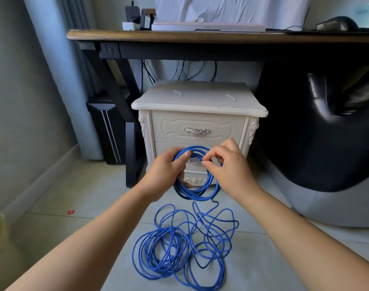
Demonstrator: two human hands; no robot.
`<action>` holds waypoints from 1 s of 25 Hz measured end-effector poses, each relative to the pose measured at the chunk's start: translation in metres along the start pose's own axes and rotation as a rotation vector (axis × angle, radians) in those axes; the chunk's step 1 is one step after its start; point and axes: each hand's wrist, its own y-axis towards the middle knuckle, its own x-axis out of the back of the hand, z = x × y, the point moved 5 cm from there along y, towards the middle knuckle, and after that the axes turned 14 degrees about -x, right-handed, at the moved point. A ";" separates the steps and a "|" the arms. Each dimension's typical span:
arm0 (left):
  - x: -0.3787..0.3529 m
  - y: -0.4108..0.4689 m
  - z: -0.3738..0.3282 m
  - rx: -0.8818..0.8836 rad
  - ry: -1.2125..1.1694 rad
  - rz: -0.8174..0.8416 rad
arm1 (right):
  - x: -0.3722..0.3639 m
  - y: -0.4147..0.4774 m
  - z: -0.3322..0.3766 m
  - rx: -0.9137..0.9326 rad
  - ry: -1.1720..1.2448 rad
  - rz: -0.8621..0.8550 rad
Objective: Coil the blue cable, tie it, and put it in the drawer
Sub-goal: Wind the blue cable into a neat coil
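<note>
A long blue cable (179, 246) lies in loose tangled loops on the tiled floor in front of me. Part of it is gathered into a small coil (197, 194) held up in the air. My left hand (166, 169) grips the left side of that coil. My right hand (225, 164) pinches the cable at the coil's upper right with thumb and forefinger. Behind the coil stands a cream nightstand (198, 101) with two drawers, both closed; the upper drawer (197, 122) has a silver handle, and the lower drawer's front is partly hidden by my hands.
A dark wooden desk (179, 36) spans above the nightstand, with a keyboard (208, 27) and a mouse (337, 23) on it. A black chair (326, 133) stands at the right. A black computer tower (108, 131) and a curtain (59, 59) are at the left.
</note>
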 end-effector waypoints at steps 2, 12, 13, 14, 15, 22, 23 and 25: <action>0.003 0.002 0.000 0.003 -0.057 0.006 | 0.000 0.003 -0.008 -0.131 0.113 0.046; -0.005 0.000 -0.003 0.051 -0.109 0.140 | -0.015 -0.004 -0.014 -0.295 0.237 0.371; -0.005 0.001 -0.004 0.081 -0.097 0.160 | -0.012 -0.002 -0.015 -0.285 0.193 0.359; -0.005 0.002 -0.005 0.112 -0.085 0.172 | -0.009 -0.001 -0.015 -0.274 0.158 0.354; -0.004 0.003 -0.005 0.135 -0.052 0.181 | -0.008 -0.001 -0.014 -0.260 0.129 0.354; -0.011 0.012 -0.026 -0.225 0.809 0.266 | -0.007 -0.005 0.002 -0.096 -0.018 0.333; -0.012 0.011 -0.024 -0.199 0.752 0.277 | -0.007 -0.005 0.003 -0.072 -0.025 0.315; -0.012 0.008 -0.022 -0.127 0.577 0.275 | -0.004 -0.005 0.004 -0.062 0.022 0.292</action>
